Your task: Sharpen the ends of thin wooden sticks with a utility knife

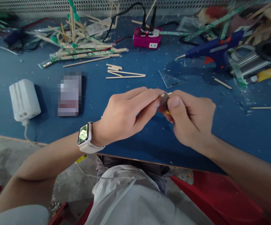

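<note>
My left hand (128,114), with a smartwatch (85,136) on its wrist, is closed in a pinch on the end of a thin wooden stick (168,93). My right hand (189,120) is closed round a small dark grey piece (164,100) pressed against that stick; a bit of yellow shows under the thumb. Both hands meet just above the blue table (126,137), near its front edge. What the grey piece is I cannot make out.
A white power bank (24,98) and a blurred-out phone (69,93) lie at left. Loose sticks (123,74), a stick structure (79,47), a pink power strip (147,37), a blue glue gun (214,50) and a clear set square (171,79) lie further back.
</note>
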The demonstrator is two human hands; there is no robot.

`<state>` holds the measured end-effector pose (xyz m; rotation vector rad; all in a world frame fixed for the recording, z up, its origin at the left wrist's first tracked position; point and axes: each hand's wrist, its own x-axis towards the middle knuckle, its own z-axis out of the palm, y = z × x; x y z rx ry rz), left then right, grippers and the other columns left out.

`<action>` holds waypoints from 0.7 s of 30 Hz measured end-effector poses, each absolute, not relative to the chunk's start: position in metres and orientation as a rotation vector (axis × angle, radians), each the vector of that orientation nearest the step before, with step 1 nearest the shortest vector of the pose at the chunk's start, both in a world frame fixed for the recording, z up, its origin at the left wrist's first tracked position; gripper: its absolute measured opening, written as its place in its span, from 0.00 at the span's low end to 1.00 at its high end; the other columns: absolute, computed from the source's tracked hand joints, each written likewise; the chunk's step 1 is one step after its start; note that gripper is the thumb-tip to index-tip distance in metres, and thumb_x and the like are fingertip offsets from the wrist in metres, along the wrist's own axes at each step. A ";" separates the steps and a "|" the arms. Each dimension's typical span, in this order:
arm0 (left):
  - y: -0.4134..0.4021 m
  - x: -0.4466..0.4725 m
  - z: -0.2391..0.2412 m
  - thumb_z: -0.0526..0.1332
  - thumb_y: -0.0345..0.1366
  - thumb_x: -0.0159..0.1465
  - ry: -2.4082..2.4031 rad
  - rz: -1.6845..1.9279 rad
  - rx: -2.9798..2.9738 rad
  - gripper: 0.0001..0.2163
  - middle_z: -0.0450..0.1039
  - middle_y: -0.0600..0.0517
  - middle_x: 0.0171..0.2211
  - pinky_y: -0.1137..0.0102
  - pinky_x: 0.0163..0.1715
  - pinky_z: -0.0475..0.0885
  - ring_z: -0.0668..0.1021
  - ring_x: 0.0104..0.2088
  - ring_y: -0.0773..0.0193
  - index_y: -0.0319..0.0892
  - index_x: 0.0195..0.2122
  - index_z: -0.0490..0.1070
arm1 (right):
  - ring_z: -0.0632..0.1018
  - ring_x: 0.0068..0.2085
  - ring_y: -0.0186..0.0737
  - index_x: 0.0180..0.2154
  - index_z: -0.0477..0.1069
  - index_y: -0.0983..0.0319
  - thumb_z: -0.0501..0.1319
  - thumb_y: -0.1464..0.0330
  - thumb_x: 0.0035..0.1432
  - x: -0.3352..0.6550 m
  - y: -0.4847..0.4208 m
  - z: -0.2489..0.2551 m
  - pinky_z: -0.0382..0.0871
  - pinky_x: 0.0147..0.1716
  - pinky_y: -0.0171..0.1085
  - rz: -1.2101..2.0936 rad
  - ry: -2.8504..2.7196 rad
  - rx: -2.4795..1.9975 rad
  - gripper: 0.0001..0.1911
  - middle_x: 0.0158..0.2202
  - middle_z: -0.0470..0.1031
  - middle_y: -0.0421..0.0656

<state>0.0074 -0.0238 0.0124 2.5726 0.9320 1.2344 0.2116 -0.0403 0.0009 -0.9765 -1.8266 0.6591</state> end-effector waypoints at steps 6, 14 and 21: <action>-0.022 0.008 0.012 0.58 0.29 0.77 0.874 1.259 2.526 0.10 0.83 0.53 0.35 0.73 0.35 0.76 0.82 0.33 0.70 0.42 0.49 0.81 | 0.68 0.22 0.32 0.29 0.69 0.59 0.55 0.62 0.81 0.212 -0.041 0.000 0.58 0.24 0.40 0.664 -1.809 -0.978 0.23 0.21 0.67 0.37; -0.021 0.008 0.012 0.62 0.41 0.77 0.837 1.254 2.470 0.13 0.77 0.54 0.29 0.72 0.30 0.73 0.75 0.27 0.71 0.41 0.54 0.81 | 0.64 0.22 0.31 0.29 0.68 0.59 0.56 0.62 0.81 0.212 -0.039 0.004 0.55 0.23 0.39 0.727 -1.792 -0.964 0.23 0.20 0.64 0.36; -0.021 0.010 0.009 0.63 0.42 0.77 0.917 1.326 2.469 0.13 0.79 0.55 0.30 0.75 0.31 0.72 0.77 0.27 0.73 0.41 0.53 0.83 | 0.65 0.22 0.32 0.27 0.66 0.59 0.56 0.63 0.81 0.210 -0.038 0.005 0.55 0.24 0.41 0.772 -1.755 -0.933 0.25 0.21 0.65 0.37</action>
